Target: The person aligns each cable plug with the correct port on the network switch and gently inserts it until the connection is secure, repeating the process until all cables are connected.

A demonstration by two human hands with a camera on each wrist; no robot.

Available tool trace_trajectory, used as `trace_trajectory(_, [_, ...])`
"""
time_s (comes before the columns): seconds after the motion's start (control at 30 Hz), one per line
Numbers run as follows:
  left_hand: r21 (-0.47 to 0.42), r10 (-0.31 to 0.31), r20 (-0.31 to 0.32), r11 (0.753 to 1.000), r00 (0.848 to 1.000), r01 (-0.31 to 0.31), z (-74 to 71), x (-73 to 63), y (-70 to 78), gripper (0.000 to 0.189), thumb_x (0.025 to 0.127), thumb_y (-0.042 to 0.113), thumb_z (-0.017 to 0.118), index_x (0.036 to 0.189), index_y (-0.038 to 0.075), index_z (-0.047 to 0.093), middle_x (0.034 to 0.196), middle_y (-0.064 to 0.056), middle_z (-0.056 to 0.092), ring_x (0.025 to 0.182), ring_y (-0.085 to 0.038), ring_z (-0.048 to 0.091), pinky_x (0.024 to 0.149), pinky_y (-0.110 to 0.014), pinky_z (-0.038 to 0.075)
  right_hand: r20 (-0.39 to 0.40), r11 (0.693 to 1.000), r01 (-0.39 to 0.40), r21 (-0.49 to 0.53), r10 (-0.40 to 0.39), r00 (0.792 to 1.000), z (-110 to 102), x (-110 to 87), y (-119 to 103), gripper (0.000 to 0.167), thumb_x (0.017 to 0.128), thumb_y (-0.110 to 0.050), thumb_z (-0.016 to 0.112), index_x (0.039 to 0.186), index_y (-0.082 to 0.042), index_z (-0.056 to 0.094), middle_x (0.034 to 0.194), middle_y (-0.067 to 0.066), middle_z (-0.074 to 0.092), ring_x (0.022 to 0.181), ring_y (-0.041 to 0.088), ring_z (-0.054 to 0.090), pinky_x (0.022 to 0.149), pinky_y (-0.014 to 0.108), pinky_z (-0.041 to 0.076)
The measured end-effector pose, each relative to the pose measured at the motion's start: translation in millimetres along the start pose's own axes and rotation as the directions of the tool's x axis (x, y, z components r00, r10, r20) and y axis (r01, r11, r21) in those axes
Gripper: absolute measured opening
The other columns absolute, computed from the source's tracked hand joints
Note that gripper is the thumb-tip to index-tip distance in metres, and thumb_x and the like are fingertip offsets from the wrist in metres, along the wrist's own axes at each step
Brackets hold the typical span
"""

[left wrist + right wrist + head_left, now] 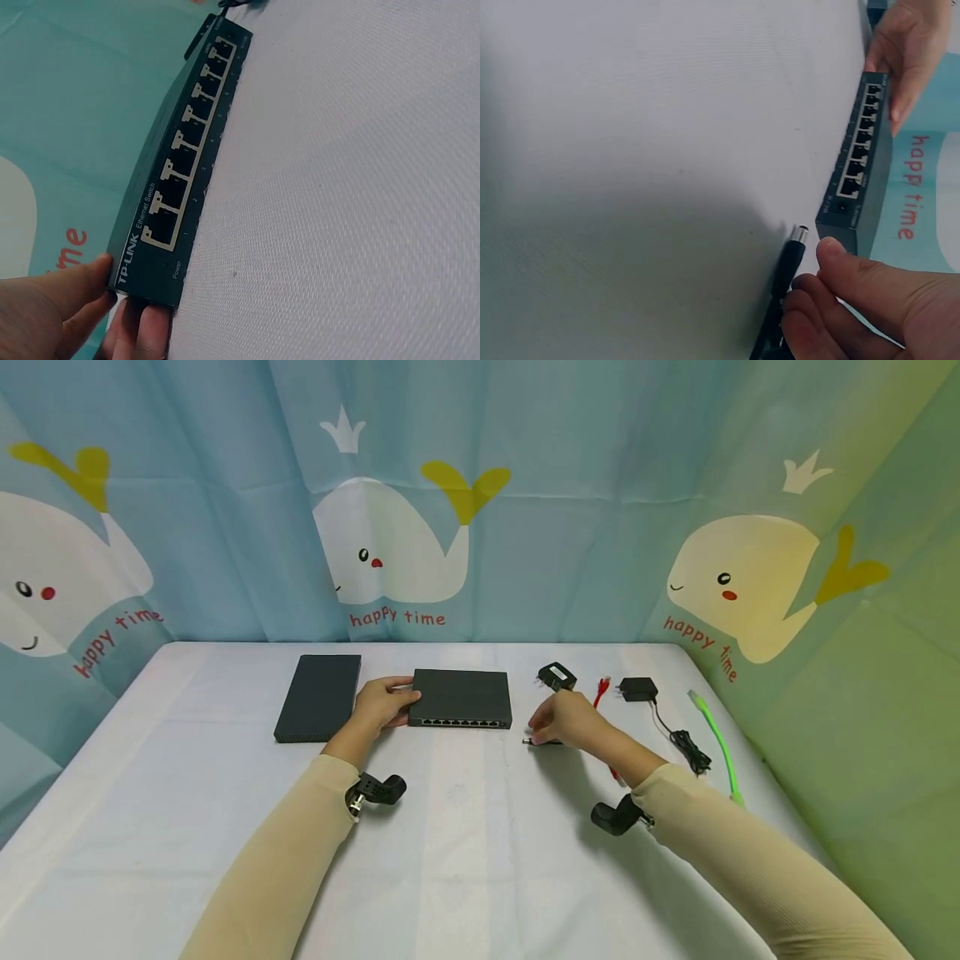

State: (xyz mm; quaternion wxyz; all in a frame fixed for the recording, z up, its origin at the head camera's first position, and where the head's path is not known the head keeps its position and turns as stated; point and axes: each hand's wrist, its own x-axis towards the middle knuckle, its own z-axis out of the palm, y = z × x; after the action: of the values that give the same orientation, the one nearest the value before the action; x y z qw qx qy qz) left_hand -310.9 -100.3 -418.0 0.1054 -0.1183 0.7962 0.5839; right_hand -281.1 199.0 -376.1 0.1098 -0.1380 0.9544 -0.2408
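My left hand [382,703] grips the left end of a black Ethernet switch [460,695]. In the left wrist view, the thumb presses the top edge and the other fingers reach underneath. Its row of ports [187,142] faces me, and a round power socket [844,208] sits at the right end. Just right of the switch, my right hand [572,722] is low over the table with bent fingers. A black power plug [789,261] with a metal tip lies right at its fingertips, tip toward the switch. I cannot tell whether the fingers pinch it.
Left of the switch lies a flat black box [318,697]. Beyond my right hand are a black power adapter [557,675] and a red cable [602,691]. Farther right lie another adapter [638,689] with a bundled cord [692,752] and a green cable [718,739].
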Motion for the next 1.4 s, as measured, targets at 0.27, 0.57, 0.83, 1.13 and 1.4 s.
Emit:
trace_trajectory(0.27, [0.004,0.002,0.002,1.000,1.000,-0.002,-0.6,-0.5,-0.8,0.046,0.095,0.022,0.068,0.140,0.019,0.058,0.130,-0.012,0.062,0.100,-0.021,0.067,0.066,-0.020,0.059,-0.042,0.994,0.047,-0.099,-0.051,0.998,8.6,1.0,-2.3,0.013,0.073,-0.001,0.084,0.085,-0.002,0.078,0.079,0.007,0.075,0.075,0.016,0.066,0.065,0.028,0.053])
trace_trajectory(0.57, [0.013,0.004,-0.009,1.000,1.000,-0.004,0.4,1.7,-1.4,0.046,0.095,0.022,0.069,0.140,0.019,0.058,0.130,-0.012,0.063,0.100,-0.021,0.067,0.064,-0.019,0.058,-0.056,0.990,0.038,-0.133,-0.046,0.997,9.9,2.0,-4.2,0.009,0.073,-0.001,0.084,0.079,-0.005,0.078,0.079,0.005,0.075,0.076,0.018,0.064,0.065,0.029,0.053])
trace_trajectory(0.83, [0.006,0.006,-0.007,1.000,1.000,-0.006,0.5,1.2,-1.1,0.046,0.094,0.022,0.069,0.139,0.019,0.059,0.128,-0.012,0.063,0.093,-0.017,0.067,0.063,-0.019,0.058,-0.074,0.995,0.022,-0.102,-0.029,0.997,11.4,2.5,-1.8,0.008,0.074,-0.001,0.083,0.077,-0.006,0.079,0.075,0.003,0.074,0.072,0.015,0.064,0.063,0.027,0.051])
trace_trajectory(1.13, [0.002,0.003,-0.010,1.000,1.000,-0.003,0.2,0.1,-0.3,0.045,0.094,0.021,0.069,0.139,0.018,0.059,0.127,-0.012,0.063,0.092,-0.016,0.066,0.064,-0.019,0.058,-0.101,0.996,0.021,-0.085,-0.030,0.994,13.3,0.4,-2.3,0.008,0.075,-0.003,0.084,0.079,-0.005,0.077,0.074,0.002,0.074,0.067,0.011,0.063,0.061,0.026,0.049])
trace_trajectory(1.4, [-0.006,0.003,-0.014,1.000,1.000,-0.004,0.6,1.4,-1.5,0.045,0.095,0.021,0.069,0.139,0.018,0.059,0.129,-0.012,0.063,0.099,-0.020,0.067,0.064,-0.020,0.058,-0.102,0.997,0.023,-0.071,-0.030,0.994,11.8,-3.5,-5.7,0.008,0.079,0.000,0.080,0.085,-0.001,0.077,0.080,0.007,0.075,0.072,0.013,0.064,0.064,0.028,0.052])
